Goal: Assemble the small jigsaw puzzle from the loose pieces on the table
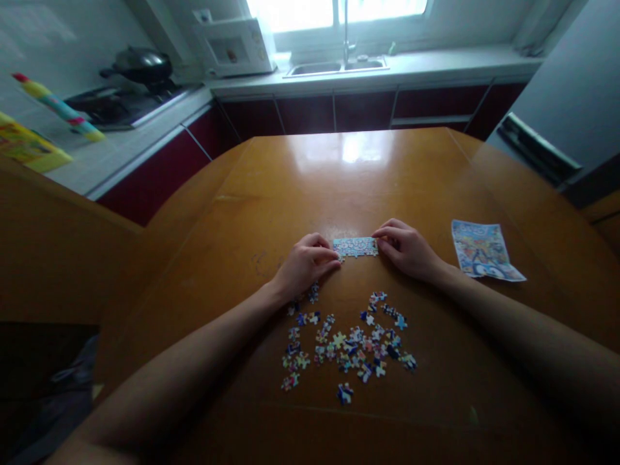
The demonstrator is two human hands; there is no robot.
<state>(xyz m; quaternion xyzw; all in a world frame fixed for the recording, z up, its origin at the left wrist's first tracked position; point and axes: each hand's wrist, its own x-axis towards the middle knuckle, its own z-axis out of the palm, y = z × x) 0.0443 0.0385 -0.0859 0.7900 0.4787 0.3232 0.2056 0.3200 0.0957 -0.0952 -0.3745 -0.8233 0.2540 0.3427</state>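
Observation:
A joined strip of jigsaw puzzle (356, 247), pale blue with a straight upper edge, lies flat on the wooden table (300, 187). At its left end my left hand (310, 261) has thumb and fingers closed on the edge. My right hand (404, 248) pinches the opposite end, near the top right corner. The fingertips hide both ends of the strip in part. Closer to me lies a spread of loose jigsaw pieces (356, 345), some in small clusters, with a few partly under my left wrist.
A creased picture sheet (479, 252) lies right of my right hand. Behind the table run a counter with a sink (339, 67) and a microwave (237, 48). A wok (143, 64) sits on the stove at the left; a fridge (576, 84) stands at the right.

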